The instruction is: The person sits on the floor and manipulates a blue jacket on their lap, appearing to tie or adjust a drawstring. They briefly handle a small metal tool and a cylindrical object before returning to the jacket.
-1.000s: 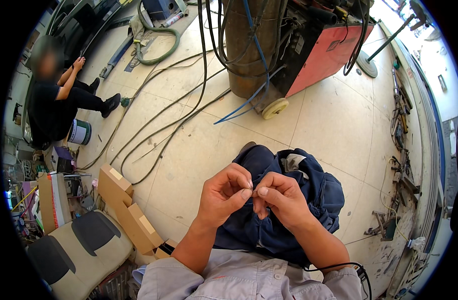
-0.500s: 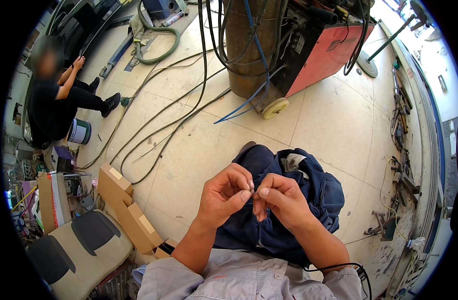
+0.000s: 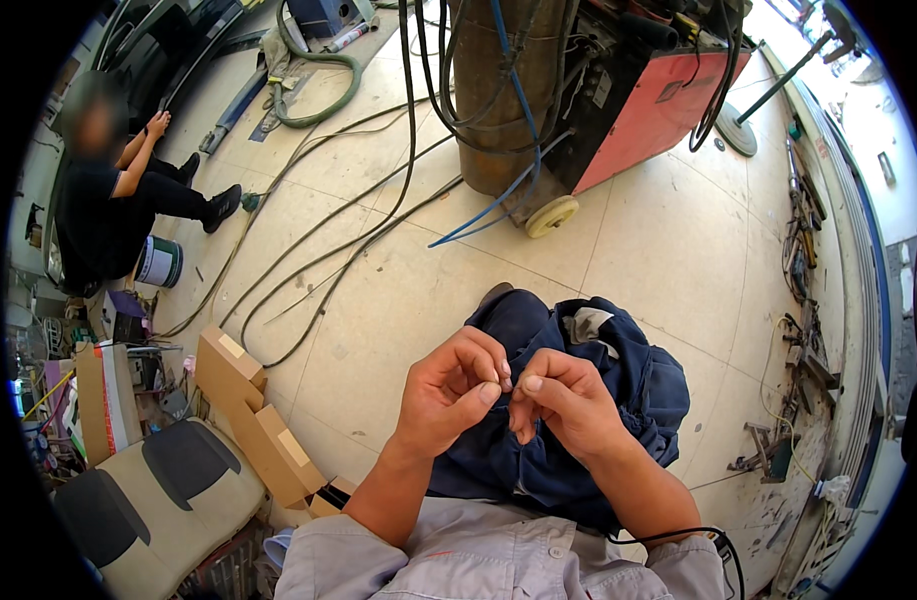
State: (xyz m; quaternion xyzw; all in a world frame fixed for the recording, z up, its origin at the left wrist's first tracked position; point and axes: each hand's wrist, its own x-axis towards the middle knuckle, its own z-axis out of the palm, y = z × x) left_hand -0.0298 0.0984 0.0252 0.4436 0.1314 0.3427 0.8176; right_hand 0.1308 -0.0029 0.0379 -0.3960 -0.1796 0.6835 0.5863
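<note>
My left hand and my right hand are held close together above my lap, a narrow gap between their fingertips. Thumb and forefinger of each hand are pinched together. Whatever lies in either pinch, if anything, is too small to make out. Beneath the hands, dark blue cloth covers my lap and bunches up to the right, with a grey patch near its top.
Ahead stand a brown gas cylinder and a red-sided wheeled machine. Black cables trail over the tiled floor. Left are cardboard boxes, a seat and a seated person. Tools line the right wall.
The fingertips, which were touching or nearly so, have drawn slightly apart as the right hand shifted a little to the right. Both hands keep their pinch.
</note>
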